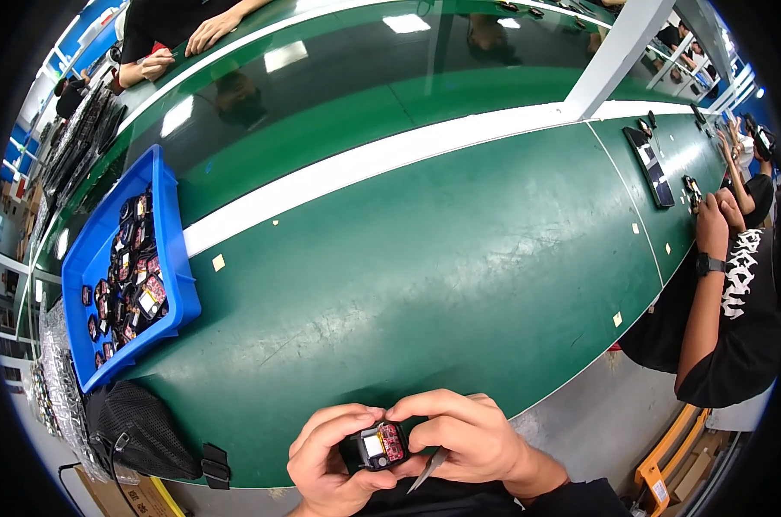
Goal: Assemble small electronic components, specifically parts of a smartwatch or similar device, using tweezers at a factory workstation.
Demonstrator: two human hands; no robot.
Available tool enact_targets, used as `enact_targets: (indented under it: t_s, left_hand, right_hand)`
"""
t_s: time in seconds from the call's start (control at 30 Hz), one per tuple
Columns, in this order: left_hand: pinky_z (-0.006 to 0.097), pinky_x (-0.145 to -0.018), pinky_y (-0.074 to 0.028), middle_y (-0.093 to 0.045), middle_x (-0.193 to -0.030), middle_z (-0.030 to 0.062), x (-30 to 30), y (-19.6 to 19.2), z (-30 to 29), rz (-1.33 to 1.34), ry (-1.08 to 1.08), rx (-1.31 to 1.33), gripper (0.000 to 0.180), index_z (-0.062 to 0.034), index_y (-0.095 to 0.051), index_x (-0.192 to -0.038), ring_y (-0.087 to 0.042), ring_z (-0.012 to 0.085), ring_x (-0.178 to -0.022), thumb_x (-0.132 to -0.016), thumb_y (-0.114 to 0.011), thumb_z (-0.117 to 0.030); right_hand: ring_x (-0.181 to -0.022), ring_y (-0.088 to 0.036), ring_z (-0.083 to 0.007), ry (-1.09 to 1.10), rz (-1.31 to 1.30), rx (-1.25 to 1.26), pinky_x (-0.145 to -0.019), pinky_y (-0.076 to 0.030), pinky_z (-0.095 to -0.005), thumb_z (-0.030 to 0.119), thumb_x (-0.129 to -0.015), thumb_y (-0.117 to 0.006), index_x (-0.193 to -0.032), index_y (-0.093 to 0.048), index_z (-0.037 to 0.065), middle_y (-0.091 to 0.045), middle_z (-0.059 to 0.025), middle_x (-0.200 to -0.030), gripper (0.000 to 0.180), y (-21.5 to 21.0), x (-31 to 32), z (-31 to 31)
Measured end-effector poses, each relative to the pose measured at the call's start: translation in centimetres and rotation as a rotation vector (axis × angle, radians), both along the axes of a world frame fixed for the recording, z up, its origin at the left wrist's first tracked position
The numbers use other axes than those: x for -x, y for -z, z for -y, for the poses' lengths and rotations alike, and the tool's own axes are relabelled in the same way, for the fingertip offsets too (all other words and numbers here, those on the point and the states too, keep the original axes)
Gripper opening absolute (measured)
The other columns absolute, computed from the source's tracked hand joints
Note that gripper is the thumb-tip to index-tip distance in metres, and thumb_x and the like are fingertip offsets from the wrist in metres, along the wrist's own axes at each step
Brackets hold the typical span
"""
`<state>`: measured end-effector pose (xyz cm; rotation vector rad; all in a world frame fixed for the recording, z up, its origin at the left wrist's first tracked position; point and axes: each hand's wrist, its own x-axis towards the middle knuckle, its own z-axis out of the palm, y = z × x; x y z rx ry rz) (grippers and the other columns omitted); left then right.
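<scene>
Close to my body, at the table's near edge, a small black device housing (383, 445) lies face up between my hands. Inside it show a pale rectangular part, a reddish circuit board and a small round part. My left hand (332, 457) is closed on its left side, with fingers along the top edge. My right hand (464, 437) grips the right side of the same housing. A thin pointed metal tool, looking like tweezers (428, 470), also sticks out from under the right hand's fingers. Its far end is hidden in the palm.
A blue bin (186, 297) full of similar open housings stands at the left, beside a black mesh bag (140, 431). The green tabletop (425, 284) carries small yellow stickers. A co-worker (709, 284) works at the right near a dark flat device (649, 168). Another person's hands (211, 33) rest across the table.
</scene>
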<state>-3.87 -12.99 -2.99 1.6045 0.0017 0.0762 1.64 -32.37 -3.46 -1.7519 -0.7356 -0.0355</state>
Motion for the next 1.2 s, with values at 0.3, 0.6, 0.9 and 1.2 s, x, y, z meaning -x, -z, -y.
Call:
enact_targets:
  t_s: [0.3, 0.6, 0.9, 1.2]
  left_hand:
    - [0.039, -0.099, -0.054, -0.058, -0.133, 0.0202, -0.6, 0.0, 0.3, 0.119, -0.14, 0.177, 0.062, 0.0064, -0.061, -0.126, -0.067, 0.029, -0.112, -0.088, -0.083, -0.038]
    - [0.043, -0.092, -0.063, -0.052, -0.139, 0.0227, -0.4, 0.6, -0.2, 0.007, -0.194, 0.281, 0.077, 0.0021, -0.063, -0.122, -0.072, 0.0315, -0.104, -0.075, -0.088, -0.054]
    - [0.043, -0.091, -0.064, -0.053, -0.137, 0.0233, -0.5, 0.7, -0.2, 0.01, -0.173, 0.297, 0.076, 0.0032, -0.064, -0.121, -0.073, 0.0317, -0.103, -0.075, -0.089, -0.052]
    - [0.046, -0.095, -0.063, -0.05, -0.14, 0.024, -0.3, 1.1, -0.6, 0.076, -0.073, 0.379, 0.071, 0.009, -0.062, -0.125, -0.071, 0.0383, -0.109, -0.076, -0.091, -0.033]
  right_hand:
    - [-0.07, -0.069, -0.0213, 0.083, -0.103, -0.071, -0.057, -0.057, -0.0318, 0.02, -0.084, -0.085, -0.108, -0.062, 0.001, -0.06, -0.0136, -0.108, 0.038, -0.5, 0.6, -0.1]
    - [-0.059, -0.056, -0.013, 0.267, 0.3, 0.226, -0.051, -0.048, -0.0262, 0.007, -0.077, -0.084, -0.112, -0.074, 0.003, -0.065, -0.0024, -0.087, 0.036, 0.3, 0.8, -1.6]
    - [-0.054, -0.054, -0.0117, 0.338, 0.365, 0.164, -0.047, -0.042, -0.025, 0.005, -0.073, -0.086, -0.097, -0.076, 0.004, -0.069, -0.0015, -0.083, 0.026, 0.7, 1.0, -1.9]
    - [-0.056, -0.059, -0.0136, 0.317, 0.381, 0.189, -0.048, -0.045, -0.026, 0.003, -0.07, -0.088, -0.095, -0.076, 0.003, -0.071, -0.0045, -0.086, 0.028, 0.5, 1.3, -1.5]
